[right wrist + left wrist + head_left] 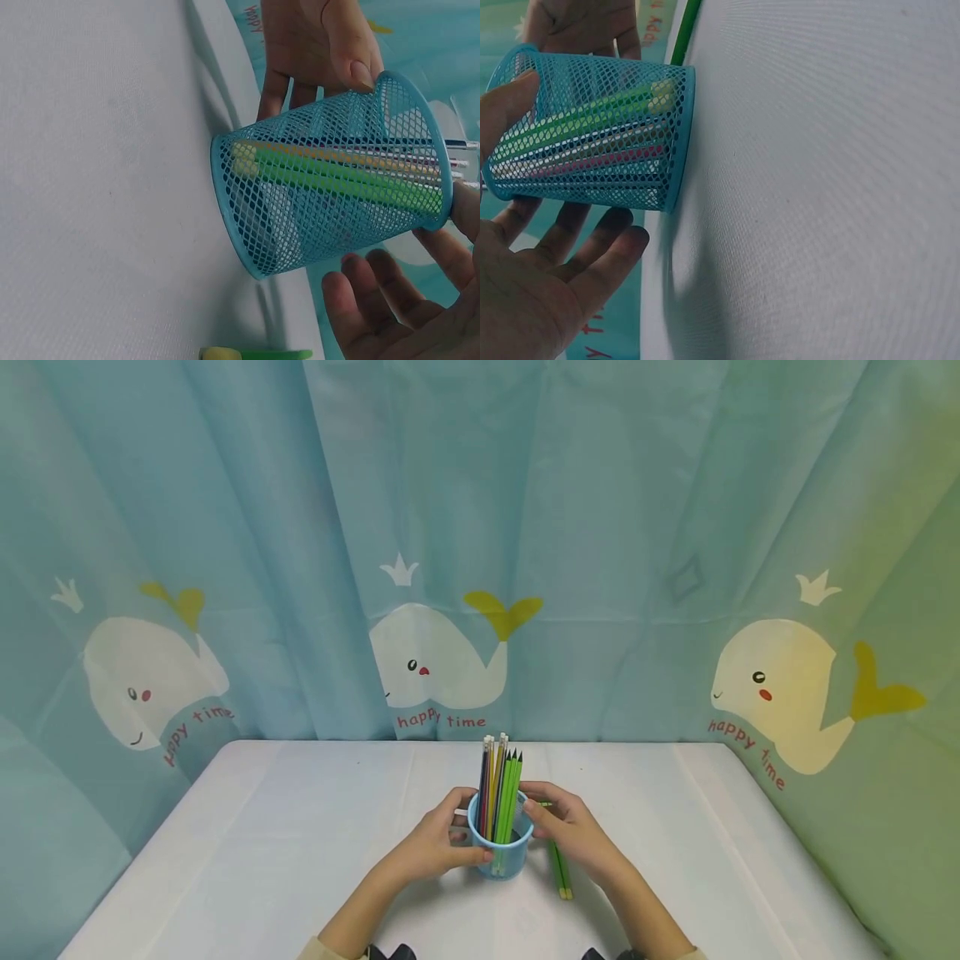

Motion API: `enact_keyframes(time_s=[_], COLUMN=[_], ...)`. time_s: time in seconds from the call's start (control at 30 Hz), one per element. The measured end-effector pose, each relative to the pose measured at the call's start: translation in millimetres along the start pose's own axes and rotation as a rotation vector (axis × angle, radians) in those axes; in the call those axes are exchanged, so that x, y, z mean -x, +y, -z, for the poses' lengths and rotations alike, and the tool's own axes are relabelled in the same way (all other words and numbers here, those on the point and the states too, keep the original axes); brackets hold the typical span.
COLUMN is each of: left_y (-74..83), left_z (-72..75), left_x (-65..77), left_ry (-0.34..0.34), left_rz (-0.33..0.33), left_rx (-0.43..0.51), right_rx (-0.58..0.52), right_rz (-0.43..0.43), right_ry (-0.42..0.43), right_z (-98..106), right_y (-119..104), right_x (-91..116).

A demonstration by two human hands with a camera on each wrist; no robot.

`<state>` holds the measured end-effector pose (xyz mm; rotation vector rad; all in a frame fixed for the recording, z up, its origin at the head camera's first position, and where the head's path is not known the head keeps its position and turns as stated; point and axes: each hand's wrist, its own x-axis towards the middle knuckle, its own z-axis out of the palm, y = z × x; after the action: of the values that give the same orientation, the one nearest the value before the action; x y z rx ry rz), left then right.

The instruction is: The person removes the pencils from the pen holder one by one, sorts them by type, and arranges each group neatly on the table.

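A blue mesh pencil cup [513,862] stands at the middle of the table between both hands. Several green pencils [510,789] with black tips up lean inside it, beside thinner pencils [491,777] with white eraser ends up. My left hand [431,842] holds the cup from the left, thumb across its near side, fingers round its far side. On the other side my right hand [573,828] grips the cup near the rim, its thumb by the top edge. Green pencils [562,875] with yellowish ends lie on the table beneath the right hand, partly hidden by it.
The white-covered table [300,852] reaches back to a blue curtain [607,527] printed with whales, which also hangs along both sides. Two dark objects [393,952] show at the bottom edge, near the forearms.
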<state>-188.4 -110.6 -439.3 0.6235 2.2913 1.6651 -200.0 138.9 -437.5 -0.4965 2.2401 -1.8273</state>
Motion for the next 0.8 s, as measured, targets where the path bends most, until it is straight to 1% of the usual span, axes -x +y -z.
enact_keyframes(time_s=[0.27,0.5,0.67,0.8], left_y=[-0.2,-0.1,-0.5,-0.7], left_z=[0.2,0.2,0.0,-0.7], left_x=[0.3,-0.5,-0.6,-1.2], left_ry=[-0.003,-0.008,-0.001,0.008], left_rz=[-0.007,-0.015,-0.007,-0.003], left_rx=[-0.003,-0.013,-0.014,-0.018], right_rx=[-0.023,-0.054,-0.043,-0.050], right_rz=[0.005,0.002,0.008,0.032], right_ry=[0.074,0.075,0.098,0.119], right_z=[1,2,2,6], right_y=[-1,-4,-7,-13], right_x=[0,0,1,3])
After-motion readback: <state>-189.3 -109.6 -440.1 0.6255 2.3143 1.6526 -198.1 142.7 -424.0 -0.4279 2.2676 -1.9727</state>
